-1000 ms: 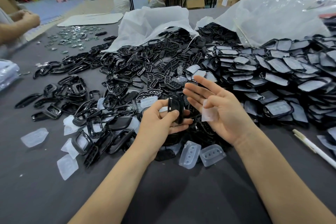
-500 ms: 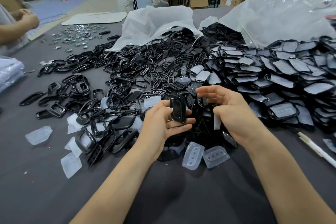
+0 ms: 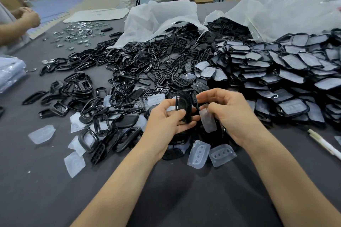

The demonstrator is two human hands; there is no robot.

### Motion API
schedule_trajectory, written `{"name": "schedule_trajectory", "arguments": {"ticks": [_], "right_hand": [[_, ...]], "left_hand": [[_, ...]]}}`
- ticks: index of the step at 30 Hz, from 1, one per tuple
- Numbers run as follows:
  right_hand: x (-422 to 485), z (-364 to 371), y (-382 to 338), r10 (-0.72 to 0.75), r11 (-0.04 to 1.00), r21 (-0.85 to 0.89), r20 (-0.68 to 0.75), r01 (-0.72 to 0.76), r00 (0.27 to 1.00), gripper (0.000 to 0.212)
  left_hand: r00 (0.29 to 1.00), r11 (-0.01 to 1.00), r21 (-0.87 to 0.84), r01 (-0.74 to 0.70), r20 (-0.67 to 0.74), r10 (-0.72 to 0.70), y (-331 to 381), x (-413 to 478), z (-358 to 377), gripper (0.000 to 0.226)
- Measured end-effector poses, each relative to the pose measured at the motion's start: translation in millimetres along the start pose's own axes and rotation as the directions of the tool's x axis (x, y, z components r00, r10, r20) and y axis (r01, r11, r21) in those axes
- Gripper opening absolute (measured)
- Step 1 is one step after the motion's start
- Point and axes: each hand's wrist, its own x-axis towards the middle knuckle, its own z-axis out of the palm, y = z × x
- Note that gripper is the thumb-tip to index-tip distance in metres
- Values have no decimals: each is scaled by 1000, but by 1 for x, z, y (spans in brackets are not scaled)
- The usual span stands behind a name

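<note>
My left hand grips a black plastic key-fob shell upright between thumb and fingers, above the dark table. My right hand is close beside it on the right, pinching a translucent rubber button pad that hangs from thumb and fingers. The pad's edge is near the shell; I cannot tell whether they touch. Two more translucent pads lie on the table just below my hands.
Loose black frames and shells are heaped left and centre. Stacked assembled shells fill the right. Two open plastic bags lie behind. A white pen lies at right. Another person's hands work at far left.
My right hand turned from palm-up and open to curled, pinching the clear pad, and moved in toward the black shell. My left hand stayed on the shell, raising it slightly.
</note>
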Motion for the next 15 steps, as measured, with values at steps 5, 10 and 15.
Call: {"name": "schedule_trajectory", "arguments": {"ticks": [5, 10, 15], "right_hand": [[2, -3, 0, 39, 997, 76, -72, -33, 997, 34], [1, -1, -6, 41, 992, 119, -90, -30, 995, 31], [-2, 0, -7, 11, 995, 102, -30, -8, 999, 23]], "left_hand": [[1000, 1000, 3, -1, -4, 1, -1, 1, -1, 19], [1000, 1000, 27, -13, -6, 13, 0, 0, -1, 24], [999, 997, 72, -34, 22, 32, 1, -1, -1, 26]]}}
